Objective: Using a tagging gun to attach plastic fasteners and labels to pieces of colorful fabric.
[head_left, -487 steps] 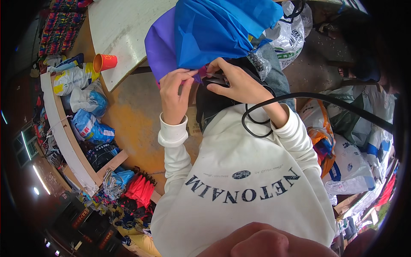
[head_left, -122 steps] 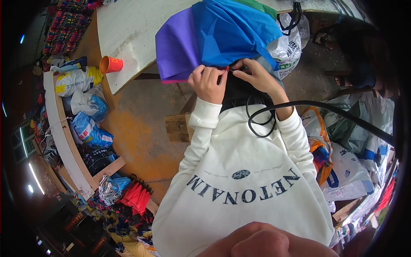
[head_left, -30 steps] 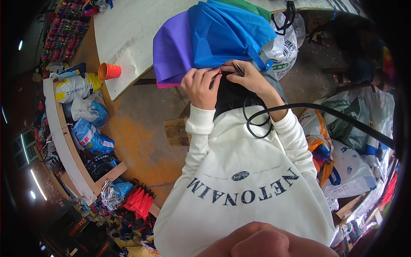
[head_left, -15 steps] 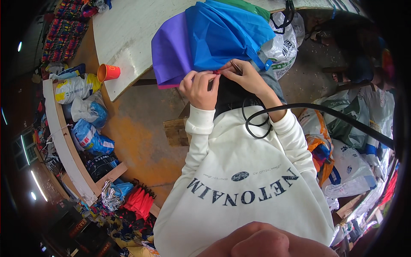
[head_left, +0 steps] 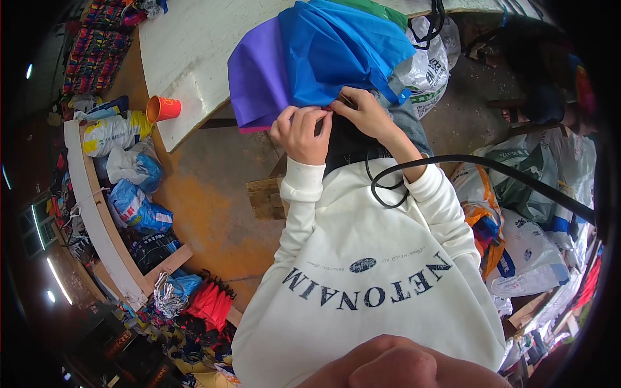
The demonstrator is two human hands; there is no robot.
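Observation:
A panelled cloth in purple, blue and green (head_left: 343,48), like an umbrella canopy, drapes over the table's near edge towards my lap. At its lower hem, my left hand (head_left: 304,132) is closed, thumb and forefinger pinching the edge. My right hand (head_left: 365,116) meets it there, fingertips pressed together beside the left ones. Something thin and dark shows among the right fingers, too small to name. What lies between the fingertips is mostly hidden. A narrow blue strap (head_left: 396,94) hangs from the cloth just beyond my right hand.
An orange-red cup (head_left: 163,109) stands at the left corner of the white table (head_left: 187,64). A black cable (head_left: 504,169) arches in from the right across my front. Stuffed plastic bags (head_left: 139,207) line the left side; more bags (head_left: 524,255) lie at the right.
My right hand has shifted slightly, and the thin dark thing in its fingers shows less. My left hand keeps its pinch; the cloth has barely moved.

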